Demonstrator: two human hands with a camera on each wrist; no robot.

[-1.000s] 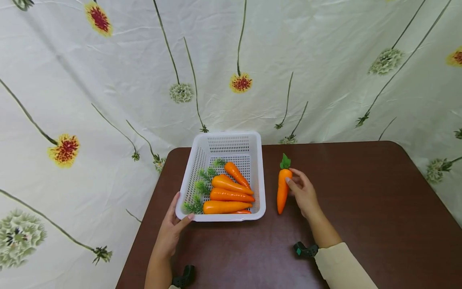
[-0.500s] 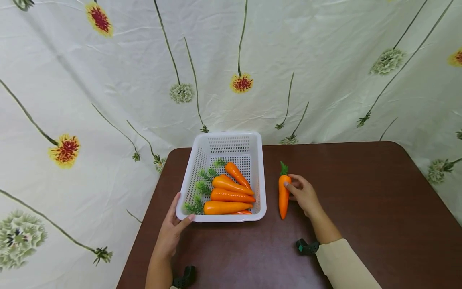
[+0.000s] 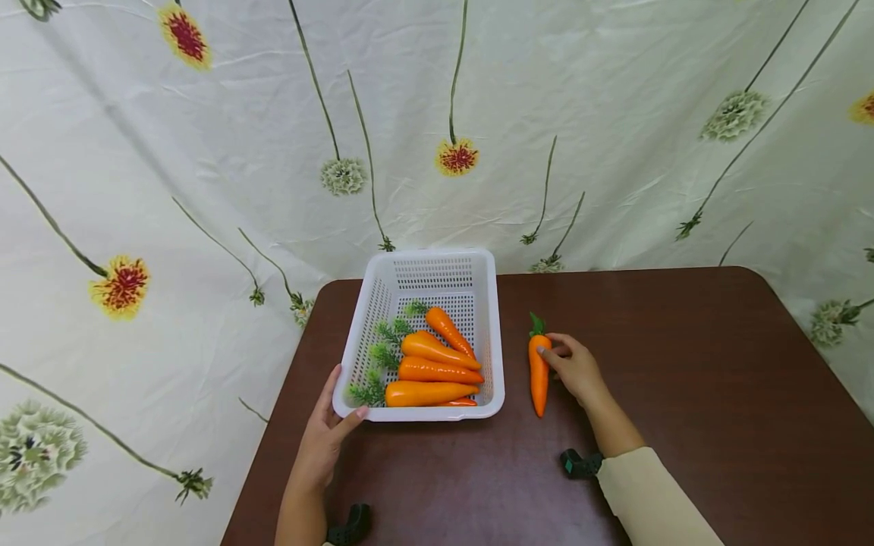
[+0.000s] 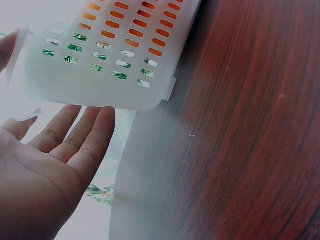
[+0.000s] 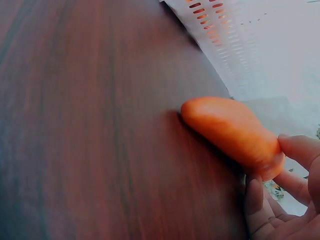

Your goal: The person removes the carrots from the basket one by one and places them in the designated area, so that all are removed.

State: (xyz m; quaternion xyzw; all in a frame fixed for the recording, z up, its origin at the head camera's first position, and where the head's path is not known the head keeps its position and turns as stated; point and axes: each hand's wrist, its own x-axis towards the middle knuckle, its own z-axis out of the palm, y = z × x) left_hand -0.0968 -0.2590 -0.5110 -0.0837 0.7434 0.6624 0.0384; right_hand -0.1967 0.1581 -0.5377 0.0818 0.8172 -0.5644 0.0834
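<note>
In the head view, my right hand [image 3: 579, 370] pinches a carrot [image 3: 539, 375] near its leafy top, thumb on the upper face. Its tip points toward me; the right wrist view shows the carrot [image 5: 230, 130] lying on or just over the tabletop. Left of it stands a white plastic basket [image 3: 498, 334] with slotted walls, holding several orange carrots [image 3: 437, 368] with green tops toward the left. My left hand [image 3: 324, 436] holds the basket's near left corner, thumb at the front rim. In the left wrist view, fingertips [image 4: 106, 116] touch the basket wall from below.
Everything stands on a dark brown wooden table [image 3: 710, 364] with rounded far corners. Behind it hangs a pale cloth [image 3: 601, 98] printed with flowers. A dark band [image 3: 580, 465] sits on my right wrist, and another dark band [image 3: 350, 525] on my left.
The carrot in my right hand has come toward me and slightly right, and its tip has swung a little to the right. My left hand and the basket stay put.
</note>
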